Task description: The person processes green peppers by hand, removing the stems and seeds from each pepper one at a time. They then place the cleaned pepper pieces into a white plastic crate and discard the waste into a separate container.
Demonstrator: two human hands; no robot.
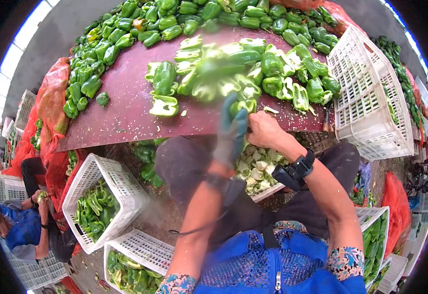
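Observation:
My left hand (pixel 230 132), in a grey-green glove, is closed around a green bell pepper (pixel 244 106) at the table's front edge. Close beside it, my bare right hand (pixel 264 129) is curled into a closed grip, and whatever it holds is hidden by the fingers. Halved peppers (pixel 164 106) with pale insides lie spread on the dark red table (pixel 125 115) just beyond my hands. Below them, between my knees, pale pepper cores (pixel 258 169) fill a crate partly covered by my arms. A blur smears the middle of the halves.
Whole green peppers (pixel 90 86) are heaped along the table's far and left edges. A white crate (pixel 363 93) leans at the table's right. Crates of cut peppers (pixel 96 210) stand at lower left. Red mesh sacks (pixel 52 105) and a seated co-worker (pixel 25 225) are on the left.

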